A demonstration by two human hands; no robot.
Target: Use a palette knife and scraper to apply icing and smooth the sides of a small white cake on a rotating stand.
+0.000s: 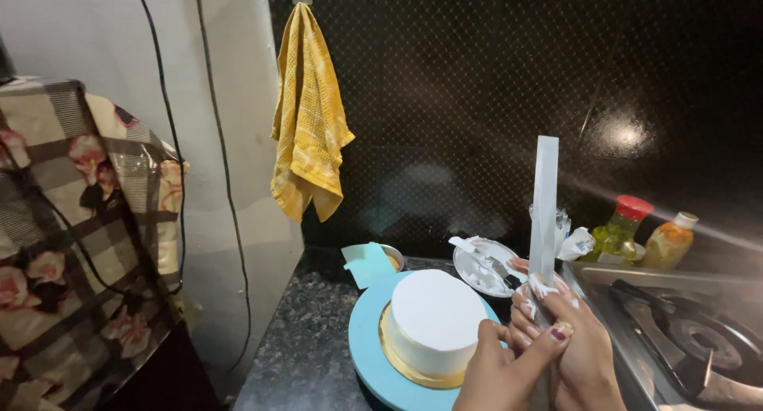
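Tall, flat, translucent white plastic scraper strip (544, 212): held upright at lower right, just right of the round white-frosted cake (435, 319), apparently apart from its side. Lower end buried between both hands; upper end free and bare.

Right hand (576, 331): fingers closed around the strip's lower part, fingertips (542, 288) smeared with white cream. Left hand (505, 367): thumb pressed against the right hand near the strip's base, remaining fingers out of view; full grip cannot be told.

Cake: seated on a thin gold board (413, 367), centred on a pale blue round turntable (366, 343), standing on the dark speckled stone counter (298, 347).

Handling judgement:
- Strip likely light, thin and stiff along its length, with some flex across the flat; cream on it and on the fingers makes slipping probable. Best held low, where now gripped, flat faces pinched.
- Frosting soft, easily marked by any touch. Cake best moved by the gold board or turntable rim only.

Surroundings: small white plate with a dark-handled palette knife (485, 261) behind the cake; pale blue card scraper (367, 261) beside a small bowl; red-capped bottle (620, 228) and white-capped bottle (669, 240) of yellow liquid; gas stove burner (699, 339) at far right; yellow woven towel (308, 113) hanging on the wall; checked floral cloth cover (71, 236) at left.
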